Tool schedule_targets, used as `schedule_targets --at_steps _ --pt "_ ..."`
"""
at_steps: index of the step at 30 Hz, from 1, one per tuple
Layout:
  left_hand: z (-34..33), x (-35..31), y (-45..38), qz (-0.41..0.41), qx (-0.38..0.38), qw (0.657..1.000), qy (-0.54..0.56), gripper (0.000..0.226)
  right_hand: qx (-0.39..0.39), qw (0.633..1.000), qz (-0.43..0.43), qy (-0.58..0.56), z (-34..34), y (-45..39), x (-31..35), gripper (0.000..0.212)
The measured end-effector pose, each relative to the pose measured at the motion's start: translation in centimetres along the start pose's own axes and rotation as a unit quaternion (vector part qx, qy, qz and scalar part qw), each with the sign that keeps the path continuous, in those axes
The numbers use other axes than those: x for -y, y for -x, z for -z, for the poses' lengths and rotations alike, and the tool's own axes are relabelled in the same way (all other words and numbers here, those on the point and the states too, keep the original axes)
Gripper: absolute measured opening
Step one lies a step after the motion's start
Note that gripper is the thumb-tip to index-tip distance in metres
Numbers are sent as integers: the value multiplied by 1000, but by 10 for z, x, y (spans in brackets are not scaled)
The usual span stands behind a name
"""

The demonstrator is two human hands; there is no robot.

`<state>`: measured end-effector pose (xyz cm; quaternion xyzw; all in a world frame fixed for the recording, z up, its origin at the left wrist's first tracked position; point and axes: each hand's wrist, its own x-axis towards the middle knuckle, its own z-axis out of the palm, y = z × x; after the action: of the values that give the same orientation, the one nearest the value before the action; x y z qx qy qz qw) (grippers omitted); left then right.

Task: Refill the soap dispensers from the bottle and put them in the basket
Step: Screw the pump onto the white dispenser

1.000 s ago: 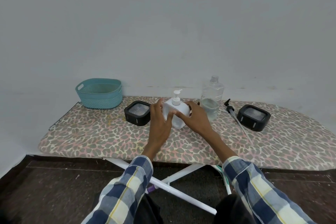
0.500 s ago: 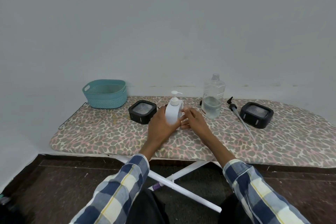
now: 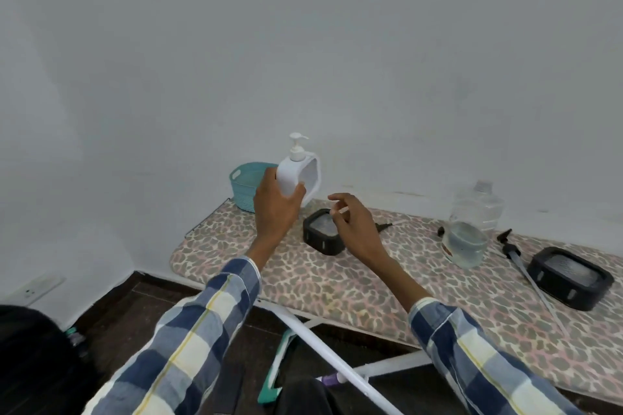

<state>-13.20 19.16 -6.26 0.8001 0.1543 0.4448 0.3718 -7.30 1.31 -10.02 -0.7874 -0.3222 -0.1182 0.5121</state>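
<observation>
Near the middle of the frame, a person's left hand lifts a white soap dispenser clear of the ironing board, fingers wrapped tight around its lower body, the pump head upright and the hollow handle side facing right. What the white dispenser holds cannot be told through its opaque wall. Just behind it, at the board's far left end, sits a teal basket, partly hidden by the hand and the dispenser; the part of its inside that shows holds nothing visible. Right of centre, the right hand hovers over the board with fingers loosely curled and apart, gripping nothing. Beneath it lies a black square tray with a pale ribbed insert. Toward the right of the frame stands a clear plastic bottle, cap on, holding clear liquid in roughly its lower third. Beside it a black pump with a long tube lies flat on the leopard-print cover, and at the far right rests a second black tray of the same kind. Plaid sleeves fill the lower frame.
</observation>
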Motion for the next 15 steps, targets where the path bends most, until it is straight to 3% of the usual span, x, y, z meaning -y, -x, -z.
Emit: schedule_targets --at_steps 9,15 --pt "42 60 -91 65 -42 997 6 52 164 962 89 201 -71 -89 22 41" --pt "32 91 -128 97 18 995 -26 53 235 913 81 323 -111 -123 29 55"
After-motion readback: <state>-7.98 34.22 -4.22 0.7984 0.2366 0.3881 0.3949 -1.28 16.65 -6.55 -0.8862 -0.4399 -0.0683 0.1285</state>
